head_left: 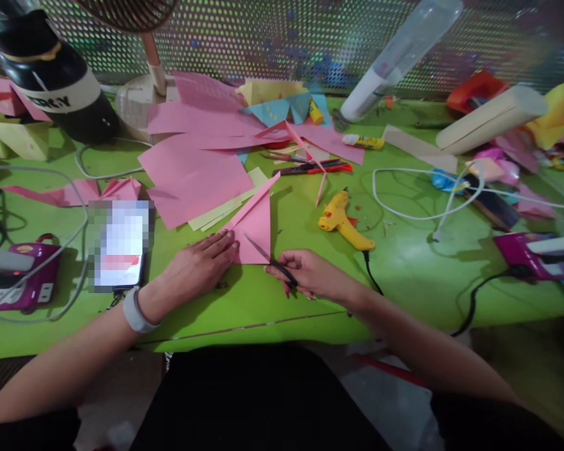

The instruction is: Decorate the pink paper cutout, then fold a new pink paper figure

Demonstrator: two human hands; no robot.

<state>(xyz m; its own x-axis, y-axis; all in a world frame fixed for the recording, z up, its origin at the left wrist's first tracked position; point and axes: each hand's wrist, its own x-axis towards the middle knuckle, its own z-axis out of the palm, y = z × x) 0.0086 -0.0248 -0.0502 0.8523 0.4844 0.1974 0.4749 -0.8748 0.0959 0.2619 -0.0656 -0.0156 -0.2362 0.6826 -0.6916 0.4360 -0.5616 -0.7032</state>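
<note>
A folded piece of pink paper (254, 233) lies on the green table in front of me, with a narrow raised strip slanting along its upper left side. My left hand (207, 260) rests flat on the paper's left part, fingers stretched out; its thumb is hard to make out. In my right hand (301, 270) is a pair of dark-handled scissors (257, 247), gripped by the handles. The scissors' blades point up and left over the lower part of the paper, and they look nearly closed. Whether they touch the paper, I cannot tell.
A yellow glue gun (345, 222) lies right of the paper, its black cord trailing forward. Pink sheets (197, 175) and glue sticks (363, 141) are behind. A phone (122, 244), a black bottle (61, 81) and a purple power strip (28, 275) stand left; white cable (404, 170) loops right.
</note>
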